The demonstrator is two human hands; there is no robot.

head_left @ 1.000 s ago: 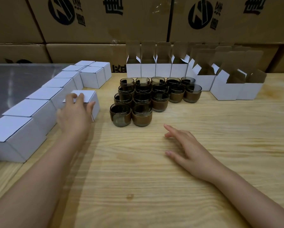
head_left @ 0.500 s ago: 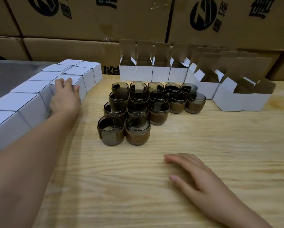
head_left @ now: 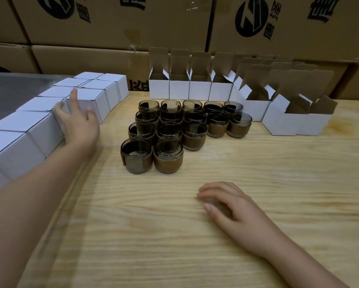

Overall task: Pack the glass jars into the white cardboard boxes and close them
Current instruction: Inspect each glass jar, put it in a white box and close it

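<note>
Closed box [head_left: 91, 104] pushed into row left of jars [head_left: 170, 129]; left hand [head_left: 76, 123] spread against it; right hand [head_left: 226, 204] relaxed, empty, near side of jars; open boxes [head_left: 195, 88] behind jars

White boxes [head_left: 95, 104], smoky-grey jars [head_left: 137, 155] — brown-banded — on pale wood-grain table [head_left: 174, 235]; brown cartons [head_left: 112, 19], black print.

A single wide-angle head-worn view looks forward and down across the wooden worktop [head_left: 195, 256] from close range, glass jars [head_left: 194, 133] mid-frame, stacked brown cartons [head_left: 132, 28] closing the far side.
</note>
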